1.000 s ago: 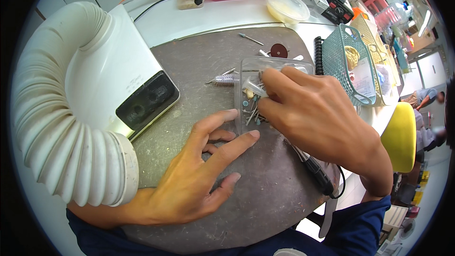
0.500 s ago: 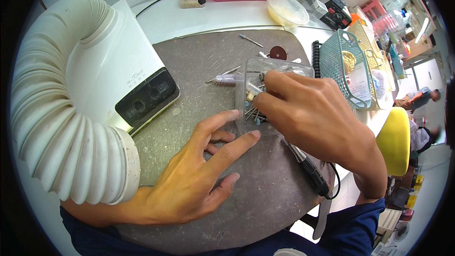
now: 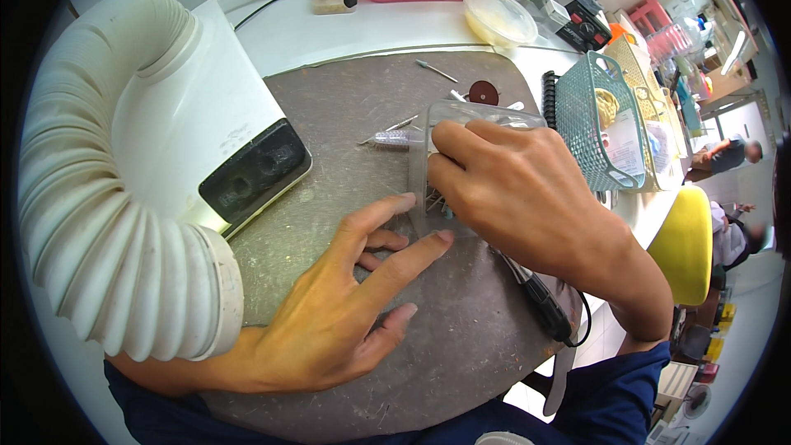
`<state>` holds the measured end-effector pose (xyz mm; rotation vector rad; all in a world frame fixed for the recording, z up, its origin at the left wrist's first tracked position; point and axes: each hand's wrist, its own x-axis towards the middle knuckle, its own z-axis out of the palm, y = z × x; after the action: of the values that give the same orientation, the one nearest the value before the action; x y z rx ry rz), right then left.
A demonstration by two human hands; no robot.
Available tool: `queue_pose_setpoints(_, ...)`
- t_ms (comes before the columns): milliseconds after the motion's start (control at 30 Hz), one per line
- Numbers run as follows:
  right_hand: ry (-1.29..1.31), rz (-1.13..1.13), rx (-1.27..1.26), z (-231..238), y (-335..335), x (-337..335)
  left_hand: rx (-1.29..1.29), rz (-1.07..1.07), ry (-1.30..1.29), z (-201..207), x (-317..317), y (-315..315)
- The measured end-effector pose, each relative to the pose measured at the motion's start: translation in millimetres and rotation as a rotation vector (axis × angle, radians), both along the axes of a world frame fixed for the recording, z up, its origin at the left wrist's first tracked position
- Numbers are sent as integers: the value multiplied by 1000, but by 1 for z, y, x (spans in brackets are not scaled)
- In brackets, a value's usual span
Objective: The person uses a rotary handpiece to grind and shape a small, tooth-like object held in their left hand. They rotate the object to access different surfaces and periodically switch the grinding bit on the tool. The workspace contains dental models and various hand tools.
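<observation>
A clear plastic box (image 3: pixel 417 169) of small rotary burs (image 3: pixel 437 204) lies on the grey work mat. Over and inside it is my right hand (image 3: pixel 523 185), its fingers curled and pressed together; the fingertips and anything between them are hidden. My left hand (image 3: pixel 329 313) has its fingers spread, two fingertips at the box's near left corner. A rotary handpiece (image 3: pixel 542 303) with a black cord rests below my right wrist. Beside the box's left wall is a small clear tube (image 3: pixel 391 139) with thin metal shanks near it. Behind the box are a dark red disc (image 3: pixel 484 93) and a loose bur (image 3: pixel 435 71).
A white extraction unit (image 3: pixel 198 99) with a ribbed hose (image 3: pixel 91 222) stands on the left. At the right are a teal basket (image 3: pixel 597 119), a cream basket (image 3: pixel 643 82) and a yellow chair back (image 3: pixel 684 247). A round plastic tub (image 3: pixel 498 16) sits at the back.
My right hand has shifted a little left over the box, covering more of the burs. My left hand stays in place.
</observation>
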<state>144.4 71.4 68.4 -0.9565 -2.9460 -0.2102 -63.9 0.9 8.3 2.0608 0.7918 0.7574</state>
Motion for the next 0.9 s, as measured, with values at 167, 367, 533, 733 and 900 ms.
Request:
queue_pose_setpoints(167, 15, 7, 61, -5, 0, -1, -7, -7, 5, 0, 0, 0)
queue_pose_setpoints(367, -54, -1, 158, -12, -4, 1, 9, -12, 41, 2, -2, 1)
queue_pose_setpoints(533, -82, -18, 156, -11, -4, -1, 1, -13, 31, 1, -1, 1)
queue_pose_setpoints(733, 305, -8, 172, -15, -2, 11, 11, -16, 33, 2, -1, 1)
queue_pose_setpoints(900, 736, -104, 91, 20, -37, 30, 61, -17, 73, 7, -1, -1)
